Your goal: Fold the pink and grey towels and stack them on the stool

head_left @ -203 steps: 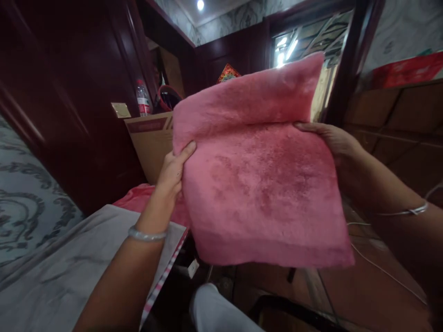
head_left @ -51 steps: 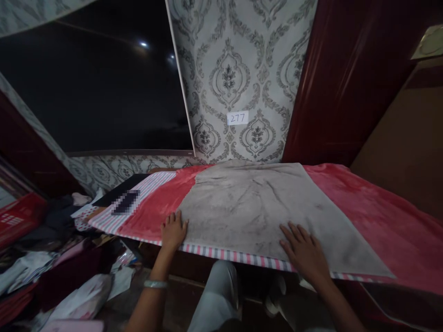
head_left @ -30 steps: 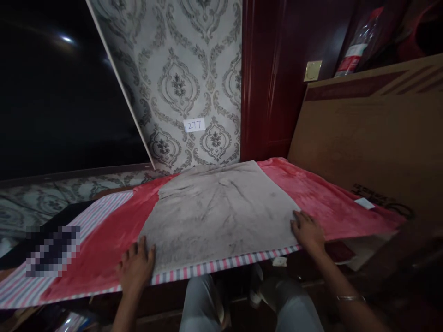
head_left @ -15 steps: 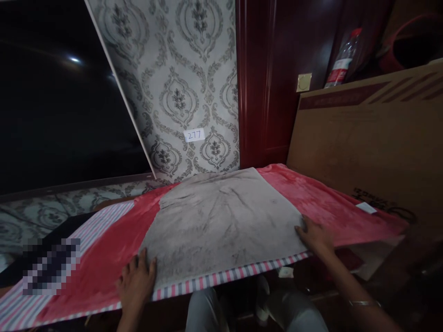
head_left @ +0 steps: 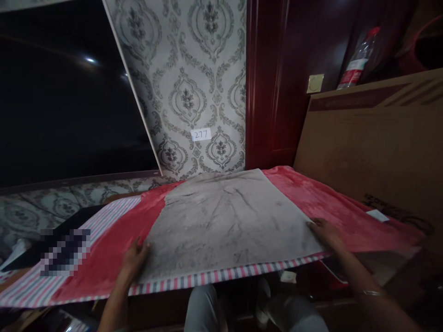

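Note:
A grey plush cloth (head_left: 214,230) lies spread over a red plush blanket (head_left: 114,244), with a few creases running through its middle. My left hand (head_left: 133,260) rests at the cloth's left edge near the front, its fingers bent a little and apart. At the right edge, my right hand (head_left: 327,233) touches the border of the grey cloth with its fingers stretched out. A striped pink, white and grey fabric edge (head_left: 228,274) shows along the front, below the grey cloth.
A large cardboard box (head_left: 374,138) stands at the right, with a plastic bottle (head_left: 356,64) on top. A dark screen (head_left: 69,101) fills the left. Behind the blanket is a patterned wall (head_left: 187,60) bearing a paper label (head_left: 201,134). A white tag (head_left: 378,215) lies on the red plush.
My left hand has moved slightly up along the grey cloth's left edge, its fingers more bent. My right hand stays at the right edge. The view has shifted a little left.

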Demonstrator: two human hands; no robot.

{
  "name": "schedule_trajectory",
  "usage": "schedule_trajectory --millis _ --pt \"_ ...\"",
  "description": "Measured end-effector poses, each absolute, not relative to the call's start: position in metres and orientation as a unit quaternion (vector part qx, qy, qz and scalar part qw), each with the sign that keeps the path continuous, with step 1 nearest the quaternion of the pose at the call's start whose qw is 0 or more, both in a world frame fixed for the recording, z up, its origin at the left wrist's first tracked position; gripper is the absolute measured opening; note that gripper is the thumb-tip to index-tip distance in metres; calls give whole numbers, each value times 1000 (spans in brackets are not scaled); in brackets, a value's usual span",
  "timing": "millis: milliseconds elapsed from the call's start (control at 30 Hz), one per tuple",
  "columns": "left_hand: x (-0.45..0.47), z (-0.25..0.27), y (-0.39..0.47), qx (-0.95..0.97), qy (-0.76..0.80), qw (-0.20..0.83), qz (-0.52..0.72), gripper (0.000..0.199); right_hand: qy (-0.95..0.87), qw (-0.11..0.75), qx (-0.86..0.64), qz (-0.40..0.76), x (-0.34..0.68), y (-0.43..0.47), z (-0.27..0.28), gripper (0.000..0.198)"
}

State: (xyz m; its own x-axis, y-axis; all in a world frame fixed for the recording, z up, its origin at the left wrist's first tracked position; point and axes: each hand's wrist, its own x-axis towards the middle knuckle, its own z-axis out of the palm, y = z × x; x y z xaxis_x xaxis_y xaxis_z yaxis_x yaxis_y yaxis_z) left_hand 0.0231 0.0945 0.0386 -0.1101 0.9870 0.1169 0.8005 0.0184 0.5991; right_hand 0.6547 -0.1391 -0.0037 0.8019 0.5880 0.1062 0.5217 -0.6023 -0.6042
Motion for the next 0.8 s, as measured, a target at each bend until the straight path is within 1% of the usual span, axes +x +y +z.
schedule_trajectory --millis 100,167,300,367,500,600,700,800 --pt "28 49 110 613 693 219 310 64 -295 311 -894 125 656 -137 8 37" --pt "35 56 117 595 694 233 332 59 -293 312 -893 137 655 -132 17 38" --pt "50 59 123 590 715 187 327 55 -290 325 -890 134 648 -120 26 48" --pt "55 57 122 588 729 159 313 49 -294 327 -888 138 645 -117 23 51" --pt "58 52 116 587 745 133 287 37 -302 298 -897 124 644 -117 13 52" --pt "59 52 114 592 750 124 267 37 -295 261 -913 107 645 -116 9 54" --pt "61 54 112 594 756 112 252 40 -299 247 -917 98 643 -115 7 54" --pt "62 55 111 601 754 107 242 38 -294 228 -926 60 639 -114 4 54"
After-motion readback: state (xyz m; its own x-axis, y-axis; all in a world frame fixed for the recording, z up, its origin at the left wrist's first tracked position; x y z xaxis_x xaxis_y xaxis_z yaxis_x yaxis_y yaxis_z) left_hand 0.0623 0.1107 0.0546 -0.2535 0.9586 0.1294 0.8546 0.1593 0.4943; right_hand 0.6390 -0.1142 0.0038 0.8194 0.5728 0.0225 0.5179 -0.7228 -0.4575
